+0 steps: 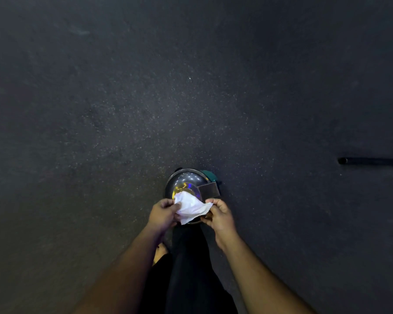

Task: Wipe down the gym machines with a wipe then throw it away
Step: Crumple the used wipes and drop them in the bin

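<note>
A crumpled white wipe (191,206) is stretched between both my hands. My left hand (163,214) grips its left side with curled fingers. My right hand (219,215) pinches its right corner between thumb and fingertips. Directly under the wipe stands a round shiny metal bin (186,180) with a domed top, seen from above. A dark flap (209,189) sits on the bin's right side, with a green part (210,175) behind it. The near rim of the bin is hidden by the wipe and my hands.
Dark speckled rubber floor (145,109) fills the view all around the bin. A black metal bar of a gym machine (368,160) lies at the right edge. My dark trouser leg (188,257) reaches towards the bin.
</note>
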A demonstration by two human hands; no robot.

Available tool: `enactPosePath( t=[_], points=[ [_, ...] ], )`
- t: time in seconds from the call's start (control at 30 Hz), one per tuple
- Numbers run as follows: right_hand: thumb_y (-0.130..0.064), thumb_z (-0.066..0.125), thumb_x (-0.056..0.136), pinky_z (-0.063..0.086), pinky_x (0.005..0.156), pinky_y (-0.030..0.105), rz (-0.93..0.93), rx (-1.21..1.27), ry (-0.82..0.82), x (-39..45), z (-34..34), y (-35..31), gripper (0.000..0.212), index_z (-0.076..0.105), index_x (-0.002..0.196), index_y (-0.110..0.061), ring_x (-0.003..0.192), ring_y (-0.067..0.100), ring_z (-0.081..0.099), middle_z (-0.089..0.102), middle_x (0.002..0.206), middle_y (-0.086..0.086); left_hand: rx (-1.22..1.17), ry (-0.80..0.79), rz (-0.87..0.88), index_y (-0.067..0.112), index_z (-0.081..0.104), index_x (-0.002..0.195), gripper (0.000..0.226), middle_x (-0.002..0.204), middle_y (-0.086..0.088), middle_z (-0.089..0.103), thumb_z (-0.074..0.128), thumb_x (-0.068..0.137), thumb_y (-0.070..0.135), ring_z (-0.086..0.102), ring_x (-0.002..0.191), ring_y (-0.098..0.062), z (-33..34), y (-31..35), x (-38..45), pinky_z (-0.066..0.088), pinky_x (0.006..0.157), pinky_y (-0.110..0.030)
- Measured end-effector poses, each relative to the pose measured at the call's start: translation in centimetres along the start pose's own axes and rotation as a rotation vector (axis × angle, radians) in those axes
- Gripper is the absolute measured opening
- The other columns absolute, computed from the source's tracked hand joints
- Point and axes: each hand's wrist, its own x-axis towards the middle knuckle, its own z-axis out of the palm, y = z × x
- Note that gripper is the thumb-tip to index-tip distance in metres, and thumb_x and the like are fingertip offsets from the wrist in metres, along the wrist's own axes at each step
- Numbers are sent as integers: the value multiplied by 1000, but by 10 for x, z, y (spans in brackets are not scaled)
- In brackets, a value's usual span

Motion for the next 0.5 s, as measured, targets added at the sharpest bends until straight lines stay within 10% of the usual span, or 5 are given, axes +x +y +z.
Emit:
enactPosePath(
  t=[0.33,0.5],
  points=[
    [3,50,100,54,68,17,-110,-98,-7,23,11,17,22,62,112,-11,84,7,67,70,104,8,96,43,94,5,63,97,3,64,-8,65,64,98,7,60,46,-10,-18,-8,10,47,46,-21],
    [-9,53,101,51,104,38,-194,-341,-60,59,31,58,23,68,113,-22,116,22,65,71,119,3,129,111,92,17,66,92,23,82,-11,72,71,81,37,69,72,-30,-48,-54,58,54,71,-44]
  ],
)
